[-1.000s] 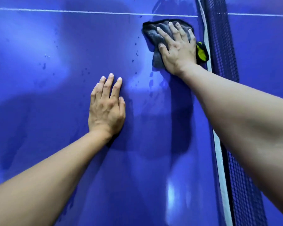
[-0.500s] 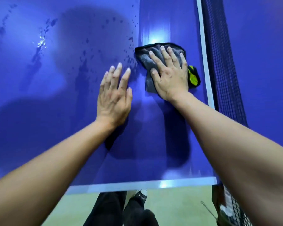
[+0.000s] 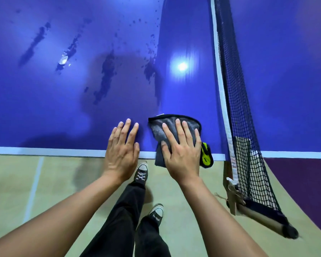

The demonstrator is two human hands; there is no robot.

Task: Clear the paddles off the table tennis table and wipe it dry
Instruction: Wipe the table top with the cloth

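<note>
A blue table tennis table fills the upper view, with a white line along its near edge. My right hand presses flat on a grey cloth with a yellow-green patch, at the table's near edge; part of the cloth hangs over it. My left hand lies flat and empty on the table edge just left of the cloth. Water streaks and droplets lie on the surface to the left of a dry-looking strip beside the net. No paddles are in view.
The black net with its white top band runs along the right, ending in a clamp post that sticks out past the table edge. Below are my black trousers and sneakers on a greenish floor.
My right hand has dragged the cloth toward me along the net, from far out on the table to its near edge. My left hand slid back to the edge too.
</note>
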